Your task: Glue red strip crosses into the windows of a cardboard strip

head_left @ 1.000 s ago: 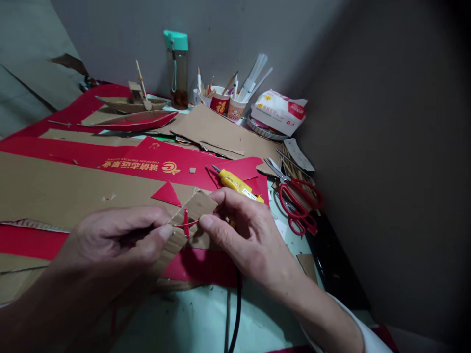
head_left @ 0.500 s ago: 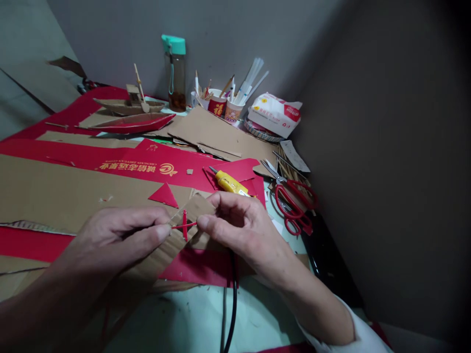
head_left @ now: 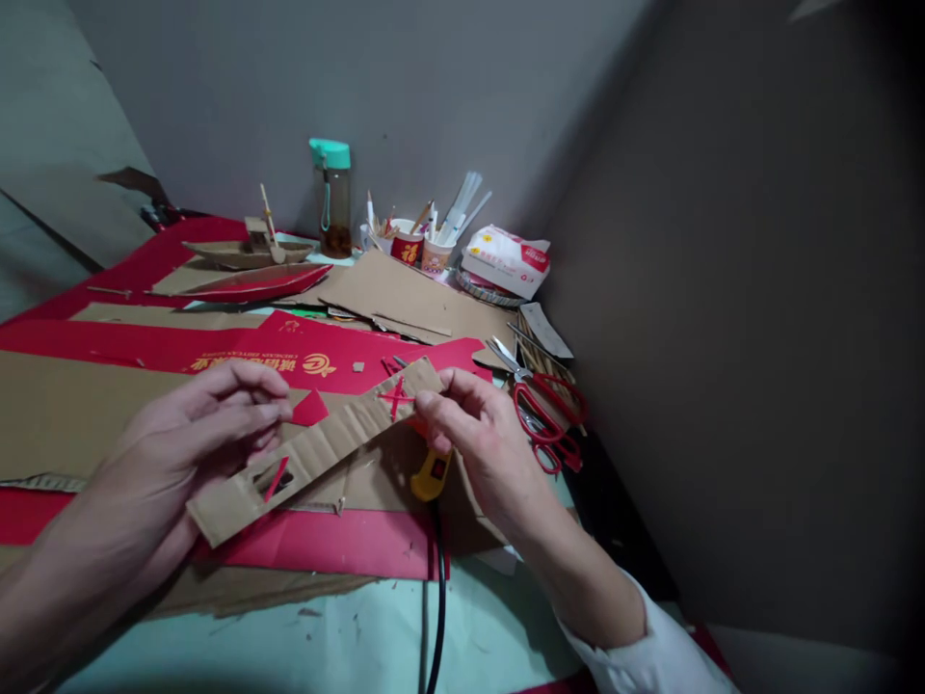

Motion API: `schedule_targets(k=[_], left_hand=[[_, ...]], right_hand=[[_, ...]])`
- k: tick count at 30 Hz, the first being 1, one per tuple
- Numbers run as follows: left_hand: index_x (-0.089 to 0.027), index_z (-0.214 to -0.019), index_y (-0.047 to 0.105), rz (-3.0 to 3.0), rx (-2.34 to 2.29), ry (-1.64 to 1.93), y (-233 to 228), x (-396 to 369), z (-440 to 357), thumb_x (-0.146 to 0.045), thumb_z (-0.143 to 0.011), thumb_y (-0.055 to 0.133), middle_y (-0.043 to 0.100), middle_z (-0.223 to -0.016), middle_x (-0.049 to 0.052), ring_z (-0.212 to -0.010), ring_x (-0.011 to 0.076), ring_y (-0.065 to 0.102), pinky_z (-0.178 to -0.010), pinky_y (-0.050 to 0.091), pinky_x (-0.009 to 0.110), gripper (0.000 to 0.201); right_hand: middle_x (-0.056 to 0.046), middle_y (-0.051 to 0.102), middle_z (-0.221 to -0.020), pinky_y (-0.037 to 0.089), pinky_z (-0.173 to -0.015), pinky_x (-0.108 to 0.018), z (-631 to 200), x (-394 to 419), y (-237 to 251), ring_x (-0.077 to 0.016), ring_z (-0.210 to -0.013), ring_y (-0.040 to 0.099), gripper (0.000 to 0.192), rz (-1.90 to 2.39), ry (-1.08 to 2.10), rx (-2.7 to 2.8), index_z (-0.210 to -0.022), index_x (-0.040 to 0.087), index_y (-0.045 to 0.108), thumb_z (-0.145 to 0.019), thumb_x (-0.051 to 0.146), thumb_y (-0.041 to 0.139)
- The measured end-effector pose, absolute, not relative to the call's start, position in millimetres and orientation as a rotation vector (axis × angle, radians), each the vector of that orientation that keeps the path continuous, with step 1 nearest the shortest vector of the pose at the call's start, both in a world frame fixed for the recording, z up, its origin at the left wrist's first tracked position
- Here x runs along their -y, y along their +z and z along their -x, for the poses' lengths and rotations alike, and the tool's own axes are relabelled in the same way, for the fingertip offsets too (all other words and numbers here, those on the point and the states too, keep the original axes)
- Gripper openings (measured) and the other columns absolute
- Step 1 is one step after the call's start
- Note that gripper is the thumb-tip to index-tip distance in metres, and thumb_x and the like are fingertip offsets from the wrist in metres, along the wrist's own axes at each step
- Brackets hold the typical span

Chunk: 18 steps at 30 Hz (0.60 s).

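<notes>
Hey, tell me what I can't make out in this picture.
All in the head view:
Yellow corded tool: partly hidden by the cardboard strip and right hand.
Left hand: contact with the strip unclear; the strip covers that spot.
Gold printing: partly covered by the left hand.
Black cord: cut off by the bottom edge.
Tissue pack: small print too small.

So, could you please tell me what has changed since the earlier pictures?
The left hand has let go of the red cross and drawn left, while the cardboard has moved up and right in view. The right hand still holds the cardboard's end; the scissors and bottle stay put.
</notes>
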<state>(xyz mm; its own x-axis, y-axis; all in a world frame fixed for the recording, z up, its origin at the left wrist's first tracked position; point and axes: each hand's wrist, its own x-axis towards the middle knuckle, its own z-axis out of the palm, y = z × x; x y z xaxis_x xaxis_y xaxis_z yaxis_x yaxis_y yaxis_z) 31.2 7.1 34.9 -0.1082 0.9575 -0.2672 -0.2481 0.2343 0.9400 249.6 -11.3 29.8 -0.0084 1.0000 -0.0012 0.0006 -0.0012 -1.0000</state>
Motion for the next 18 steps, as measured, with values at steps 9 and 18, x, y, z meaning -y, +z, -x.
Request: schedule_targets(k=[9, 18], left_hand=[[-0.015, -0.077, 0.083, -0.909, -1.168, 1.197, 32.9, -7.3, -33.6, -0.011, -0.068, 0.081, 0.072, -0.070, 0.004, -0.056, 0.0112, 0.057, -0.052, 0.056, 0.016, 0.010], [-0.029, -0.087, 0.088, -1.031, -0.965, 1.059, 24.0, 5.7, -39.6, -0.038, -0.068, 0.094, 0.076, -0.081, 0.003, -0.072, 0.0159, 0.066, -0.064, 0.058, 0.018, 0.022]], right_hand=[[0.008, 0.050, -0.067, 0.027, -0.051, -0.022, -247.0, 14.9, 29.3, -0.0076, -0.055, 0.038, 0.029, 0.949, 1.598, 1.164, -0.078, 0.021, 0.055, -0.090, 0.038, 0.076], [0.007, 0.043, -0.069, 0.029, -0.054, -0.024, -237.2, 23.0, 29.5, -0.0096, -0.059, 0.037, 0.031, 1.072, 1.396, 1.473, -0.077, 0.022, 0.050, -0.099, 0.039, 0.065]])
